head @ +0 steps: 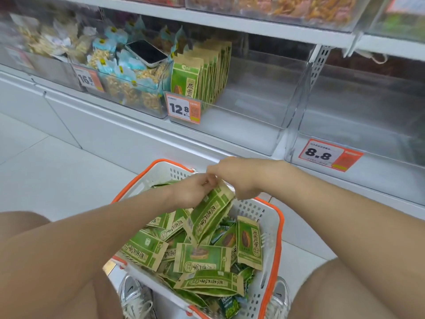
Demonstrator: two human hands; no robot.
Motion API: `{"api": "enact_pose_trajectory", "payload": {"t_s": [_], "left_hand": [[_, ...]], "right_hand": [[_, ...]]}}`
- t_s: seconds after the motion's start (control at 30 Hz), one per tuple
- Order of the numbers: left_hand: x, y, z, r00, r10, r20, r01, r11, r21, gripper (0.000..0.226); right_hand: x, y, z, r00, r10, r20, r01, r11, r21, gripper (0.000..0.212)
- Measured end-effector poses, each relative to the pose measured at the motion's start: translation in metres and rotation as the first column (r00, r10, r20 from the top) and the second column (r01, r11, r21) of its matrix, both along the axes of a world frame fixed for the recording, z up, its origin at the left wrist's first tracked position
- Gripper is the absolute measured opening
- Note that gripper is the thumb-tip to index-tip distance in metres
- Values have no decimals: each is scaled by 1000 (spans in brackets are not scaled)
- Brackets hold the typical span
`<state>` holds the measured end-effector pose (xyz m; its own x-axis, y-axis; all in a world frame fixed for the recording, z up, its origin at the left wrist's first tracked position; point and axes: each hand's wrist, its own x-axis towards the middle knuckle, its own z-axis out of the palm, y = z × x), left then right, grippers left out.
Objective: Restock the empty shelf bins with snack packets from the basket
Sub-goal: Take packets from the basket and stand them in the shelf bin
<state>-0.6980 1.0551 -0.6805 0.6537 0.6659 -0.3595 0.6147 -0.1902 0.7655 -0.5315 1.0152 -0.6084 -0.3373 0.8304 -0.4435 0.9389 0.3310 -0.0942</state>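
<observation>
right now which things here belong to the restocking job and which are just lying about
Job: basket; loose green packets in it; the packet held by left hand and right hand; half-filled bin with the 12.8 tag; row of packets standing in it.
Lying about: phone on the blue-wrapped snacks; shoes.

Fingertips of the right hand (239, 180) were blurred where they met the left hand (190, 193) atop the green-and-tan paper snack packet (210, 217), so their hold was unclear. Below both hands, the white plastic basket with orange rim (269, 238) ran off the bottom edge. Right of them, small print on the orange-and-white price label (326, 155) was illegible.
</observation>
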Motion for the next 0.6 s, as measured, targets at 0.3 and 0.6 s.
{"api": "enact_pose_trajectory", "payload": {"t_s": [0.3, 0.6], "left_hand": [[14, 23, 72, 806, 445, 391, -244, 851, -466, 15], [-2, 23, 144, 818, 414, 399, -545, 779, 310, 73]], "right_hand": [[21, 13, 48, 891, 33, -452, 171, 899, 403, 24], [21, 25, 85, 499, -137, -856, 620, 746, 242, 16]]}}
